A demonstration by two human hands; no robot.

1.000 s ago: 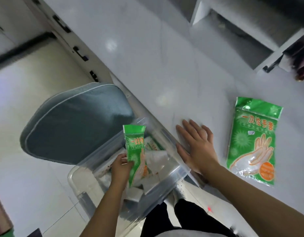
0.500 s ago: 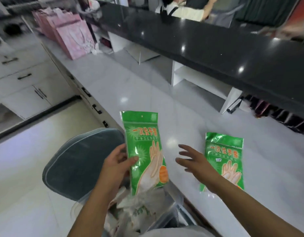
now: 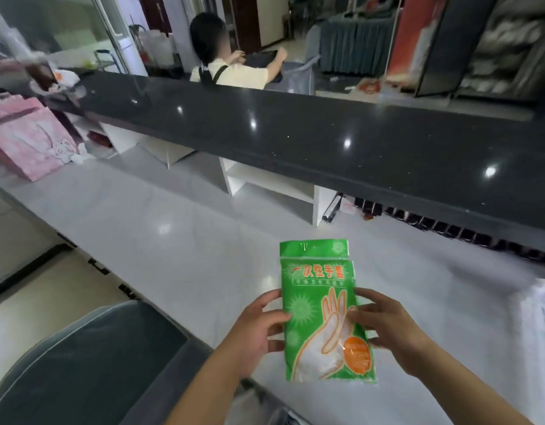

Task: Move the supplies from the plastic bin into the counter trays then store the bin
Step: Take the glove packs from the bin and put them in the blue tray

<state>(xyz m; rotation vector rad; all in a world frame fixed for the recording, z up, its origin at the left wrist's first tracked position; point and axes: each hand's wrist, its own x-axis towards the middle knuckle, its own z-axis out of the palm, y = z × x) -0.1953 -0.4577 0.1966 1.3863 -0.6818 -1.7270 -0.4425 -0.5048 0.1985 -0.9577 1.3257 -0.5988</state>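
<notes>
Green glove packet, earlier lifted by left hand alone, is now pinched by right hand too, over the counter; tray placement judged pending.

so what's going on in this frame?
A person holds a green glove packet in both hands, left hand on its left edge, right hand on its right, over the white counter. A second packet's edge seems to show behind it, so it may be a stack. No trays or bin are clearly in view.
</notes>
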